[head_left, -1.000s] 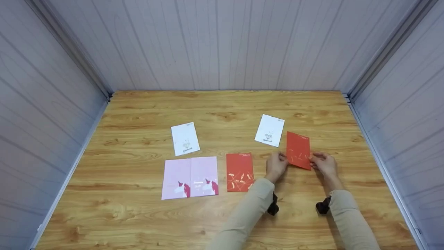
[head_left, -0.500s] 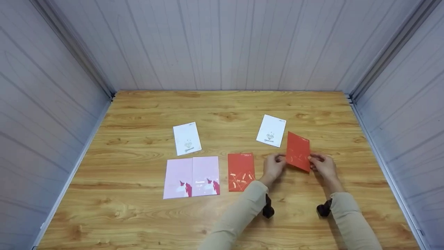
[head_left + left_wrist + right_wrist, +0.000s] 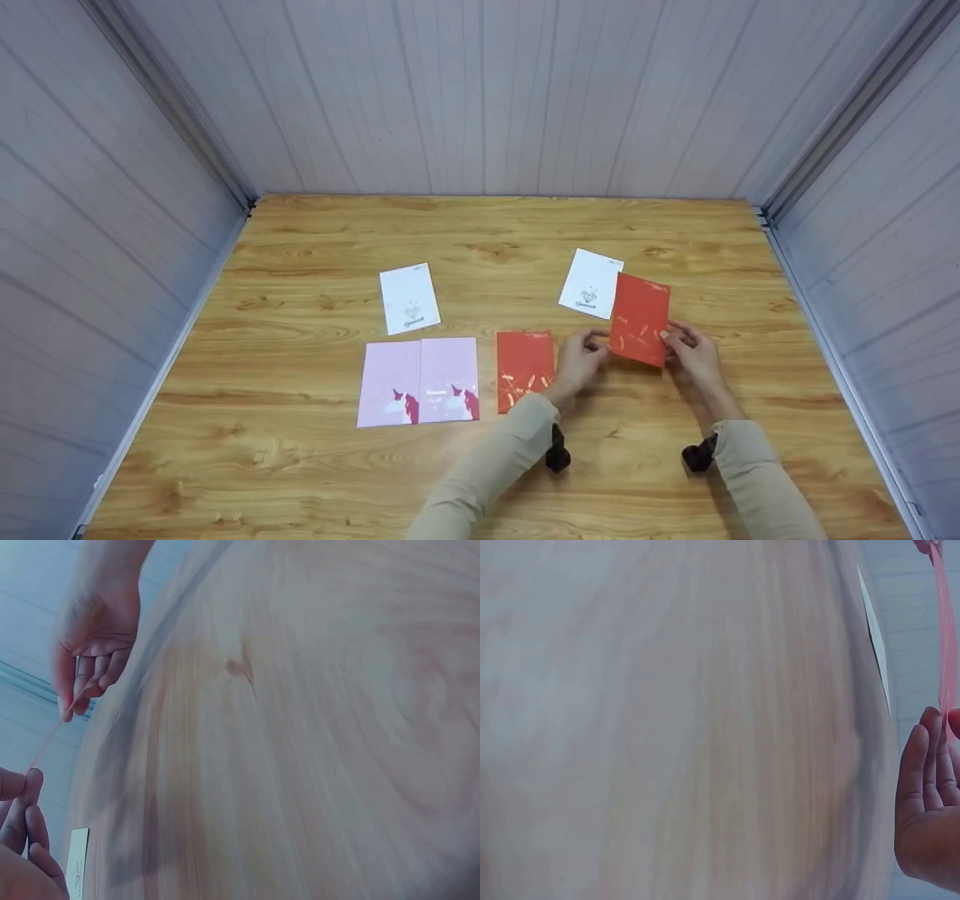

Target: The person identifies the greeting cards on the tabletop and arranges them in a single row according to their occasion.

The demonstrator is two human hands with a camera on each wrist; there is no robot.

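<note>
A red card (image 3: 639,319) with a pale feather-like print is held up off the table between both hands, tilted. My left hand (image 3: 579,364) pinches its lower left edge between thumb and fingers. My right hand (image 3: 696,358) pinches the lower right edge, thumb on the printed face. Seen edge-on in the left wrist view, the card (image 3: 46,742) is a thin line between the fingertips of both hands. In the right wrist view the red card (image 3: 946,637) stretches from the right fingers up to the left fingertips.
A second red card (image 3: 523,367) lies left of my left forearm. Two pink cards with a unicorn print (image 3: 390,375) lie side by side farther left. One white card (image 3: 409,296) lies behind them; another white card (image 3: 589,281) is partly overlapped by the held card. Panel walls (image 3: 480,97) enclose the wooden table.
The held red card has turned to face the camera more and shifted slightly up and left, now overlapping the right white card. My left hand has moved a little left with it.
</note>
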